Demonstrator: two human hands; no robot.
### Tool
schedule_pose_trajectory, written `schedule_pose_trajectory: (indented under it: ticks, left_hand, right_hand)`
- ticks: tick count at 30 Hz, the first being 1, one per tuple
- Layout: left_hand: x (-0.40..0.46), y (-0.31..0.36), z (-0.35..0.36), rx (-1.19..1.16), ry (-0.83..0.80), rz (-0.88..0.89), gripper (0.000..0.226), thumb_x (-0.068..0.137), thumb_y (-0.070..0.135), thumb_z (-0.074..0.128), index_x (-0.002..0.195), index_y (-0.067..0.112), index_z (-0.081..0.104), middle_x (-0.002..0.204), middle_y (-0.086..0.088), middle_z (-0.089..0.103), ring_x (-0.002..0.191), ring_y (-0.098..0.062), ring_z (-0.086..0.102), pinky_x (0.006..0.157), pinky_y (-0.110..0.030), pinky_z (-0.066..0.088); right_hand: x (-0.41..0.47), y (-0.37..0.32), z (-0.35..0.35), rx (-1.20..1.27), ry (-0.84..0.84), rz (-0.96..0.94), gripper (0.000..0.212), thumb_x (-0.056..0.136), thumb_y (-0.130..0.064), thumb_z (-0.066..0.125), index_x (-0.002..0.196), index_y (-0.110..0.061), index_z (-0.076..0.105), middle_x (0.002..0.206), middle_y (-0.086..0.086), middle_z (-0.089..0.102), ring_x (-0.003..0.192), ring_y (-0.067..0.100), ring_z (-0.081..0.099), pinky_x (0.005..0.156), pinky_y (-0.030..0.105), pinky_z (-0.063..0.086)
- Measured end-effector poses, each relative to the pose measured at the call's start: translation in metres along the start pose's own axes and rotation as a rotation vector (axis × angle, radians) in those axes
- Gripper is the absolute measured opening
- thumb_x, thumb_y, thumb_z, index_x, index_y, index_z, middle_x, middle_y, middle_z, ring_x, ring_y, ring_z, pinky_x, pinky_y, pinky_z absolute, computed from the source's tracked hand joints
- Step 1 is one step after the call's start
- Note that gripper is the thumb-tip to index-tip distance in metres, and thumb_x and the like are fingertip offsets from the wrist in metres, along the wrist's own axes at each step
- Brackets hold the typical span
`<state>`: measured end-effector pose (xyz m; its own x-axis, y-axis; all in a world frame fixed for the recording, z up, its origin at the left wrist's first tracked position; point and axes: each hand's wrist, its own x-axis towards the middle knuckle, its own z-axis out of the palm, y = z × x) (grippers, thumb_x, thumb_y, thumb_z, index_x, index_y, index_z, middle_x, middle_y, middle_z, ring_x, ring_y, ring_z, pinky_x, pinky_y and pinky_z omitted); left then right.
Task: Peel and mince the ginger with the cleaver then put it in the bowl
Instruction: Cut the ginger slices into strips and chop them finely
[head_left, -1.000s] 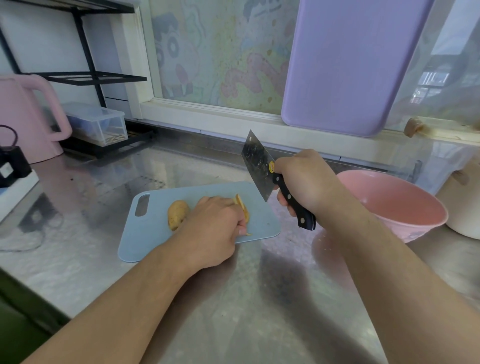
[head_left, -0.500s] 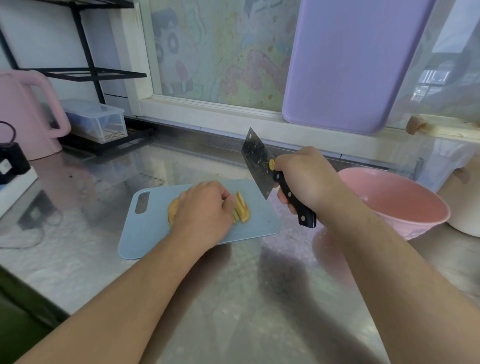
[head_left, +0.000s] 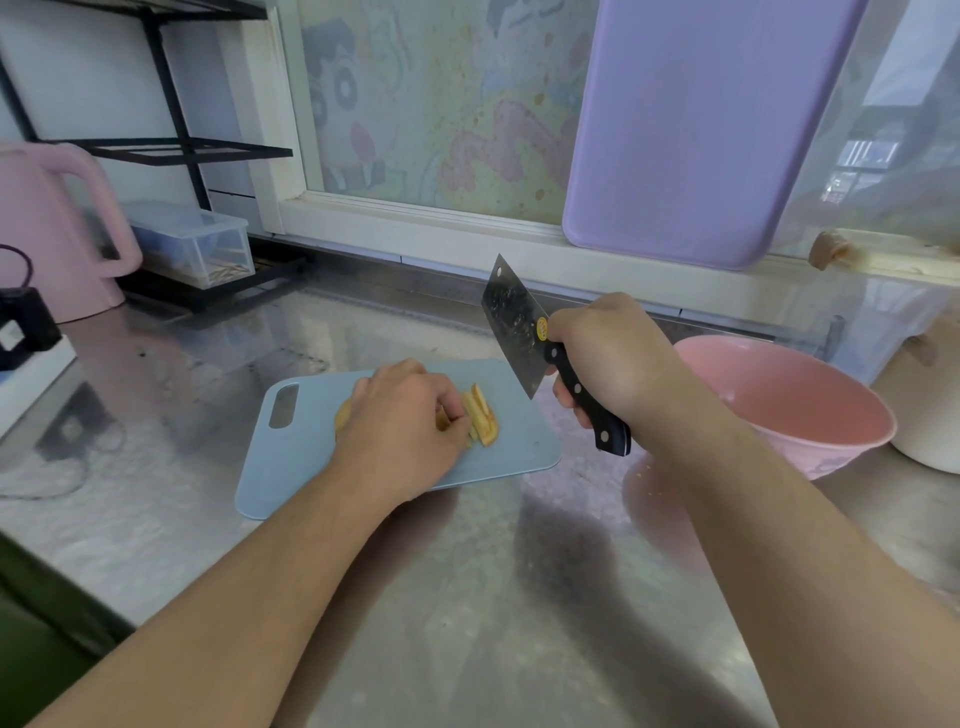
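Observation:
A light blue cutting board (head_left: 519, 447) lies on the steel counter. Yellow ginger slices (head_left: 482, 421) lie stacked on it. My left hand (head_left: 405, 421) rests on the board with curled fingers, pinching ginger pieces just left of the slices; an unpeeled ginger lump (head_left: 343, 415) peeks out at its left edge. My right hand (head_left: 608, 353) grips the black handle of the cleaver (head_left: 511, 322), whose blade is raised above the board's right end, tip up. The pink bowl (head_left: 810, 405) stands to the right of the board.
A purple board (head_left: 696, 130) leans on the window sill behind. A pink kettle (head_left: 47, 234), a clear plastic box (head_left: 197, 244) under a black rack, and a black plug (head_left: 26, 322) sit at the left. A white pot (head_left: 930, 405) is at the far right.
My left hand slid left over the ginger lump, uncovering the sliced pieces, and now pinches pieces beside them. The cleaver stays raised in my right hand.

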<state>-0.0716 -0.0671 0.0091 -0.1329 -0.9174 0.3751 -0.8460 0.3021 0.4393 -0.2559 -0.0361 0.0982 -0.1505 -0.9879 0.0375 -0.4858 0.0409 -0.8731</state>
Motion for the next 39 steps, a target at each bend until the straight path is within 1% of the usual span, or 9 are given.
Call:
schedule_pose_trajectory:
  ticks: [4, 9, 13, 16, 21, 29, 31, 35, 39]
  left_hand:
    - [0.003, 0.002, 0.0, -0.025, 0.053, -0.051, 0.019, 0.093, 0.036, 0.072, 0.075, 0.031, 0.069, 0.083, 0.014, 0.055, 0.088, -0.012, 0.053, 0.099, -0.038, 0.042]
    - [0.002, 0.002, 0.0, -0.059, 0.055, -0.081, 0.031, 0.099, 0.03, 0.059, 0.073, 0.019, 0.072, 0.081, 0.005, 0.059, 0.085, -0.018, 0.055, 0.093, -0.043, 0.048]
    - [-0.001, 0.0, -0.006, -0.083, 0.053, -0.099, 0.019, 0.092, 0.024, 0.066, 0.074, 0.029, 0.073, 0.082, 0.012, 0.061, 0.086, -0.009, 0.055, 0.096, -0.039, 0.048]
    - [-0.004, 0.0, -0.008, -0.079, 0.02, -0.094, 0.019, 0.087, 0.018, 0.07, 0.076, 0.033, 0.074, 0.083, 0.012, 0.06, 0.085, -0.005, 0.053, 0.096, -0.038, 0.048]
    - [-0.003, -0.001, -0.011, -0.066, -0.001, -0.082, 0.016, 0.087, 0.023, 0.076, 0.076, 0.035, 0.073, 0.083, 0.012, 0.059, 0.085, -0.004, 0.051, 0.095, -0.038, 0.047]
    - [-0.004, -0.004, -0.011, -0.06, -0.001, -0.072, 0.016, 0.089, 0.033, 0.078, 0.076, 0.037, 0.071, 0.086, 0.013, 0.058, 0.086, -0.007, 0.051, 0.093, -0.037, 0.046]
    - [-0.004, -0.004, -0.011, -0.039, -0.003, -0.062, 0.017, 0.091, 0.031, 0.076, 0.077, 0.037, 0.07, 0.087, 0.013, 0.057, 0.087, -0.008, 0.051, 0.094, -0.037, 0.045]
    - [-0.004, -0.006, -0.012, 0.039, -0.002, -0.052, 0.025, 0.088, 0.012, 0.066, 0.08, 0.035, 0.07, 0.092, 0.013, 0.055, 0.094, -0.012, 0.05, 0.096, -0.034, 0.04]
    - [-0.003, -0.008, -0.011, 0.1, 0.033, -0.078, 0.022, 0.089, 0.014, 0.065, 0.083, 0.033, 0.074, 0.091, 0.013, 0.053, 0.098, -0.014, 0.048, 0.095, -0.03, 0.032]
  right_hand:
    - [0.0, 0.001, 0.0, 0.003, 0.0, -0.007, 0.014, 0.085, -0.011, 0.05, 0.076, -0.003, 0.057, 0.048, 0.014, 0.056, 0.034, 0.023, 0.044, 0.047, 0.026, 0.039]
    - [0.002, 0.001, 0.001, -0.003, 0.001, 0.0, 0.014, 0.085, -0.01, 0.05, 0.076, -0.002, 0.057, 0.048, 0.014, 0.057, 0.034, 0.024, 0.044, 0.047, 0.026, 0.039]
    - [0.002, 0.001, 0.001, -0.006, -0.002, -0.003, 0.013, 0.086, -0.01, 0.05, 0.077, -0.002, 0.055, 0.048, 0.014, 0.056, 0.033, 0.024, 0.044, 0.044, 0.024, 0.038]
    - [0.001, 0.001, 0.001, -0.003, -0.002, -0.003, 0.013, 0.086, -0.009, 0.05, 0.077, -0.002, 0.054, 0.047, 0.014, 0.056, 0.033, 0.024, 0.044, 0.043, 0.023, 0.037]
    - [0.001, 0.001, 0.001, -0.005, -0.004, -0.005, 0.012, 0.086, -0.009, 0.05, 0.076, -0.003, 0.053, 0.047, 0.014, 0.056, 0.032, 0.023, 0.044, 0.044, 0.024, 0.038]
    - [0.001, 0.0, 0.001, -0.007, -0.001, -0.005, 0.015, 0.087, -0.009, 0.05, 0.073, -0.004, 0.051, 0.047, 0.014, 0.056, 0.033, 0.023, 0.044, 0.044, 0.024, 0.038]
    - [0.001, 0.0, 0.001, -0.008, 0.0, -0.002, 0.015, 0.087, -0.009, 0.05, 0.072, -0.003, 0.05, 0.047, 0.014, 0.056, 0.033, 0.023, 0.044, 0.044, 0.023, 0.038]
    - [0.0, 0.0, 0.001, -0.017, -0.001, -0.002, 0.016, 0.086, -0.009, 0.049, 0.072, -0.004, 0.05, 0.046, 0.013, 0.056, 0.032, 0.023, 0.044, 0.042, 0.02, 0.037]
    - [0.001, -0.001, 0.002, -0.021, -0.001, 0.001, 0.016, 0.087, -0.009, 0.049, 0.073, -0.003, 0.051, 0.046, 0.012, 0.056, 0.031, 0.023, 0.045, 0.042, 0.021, 0.037]
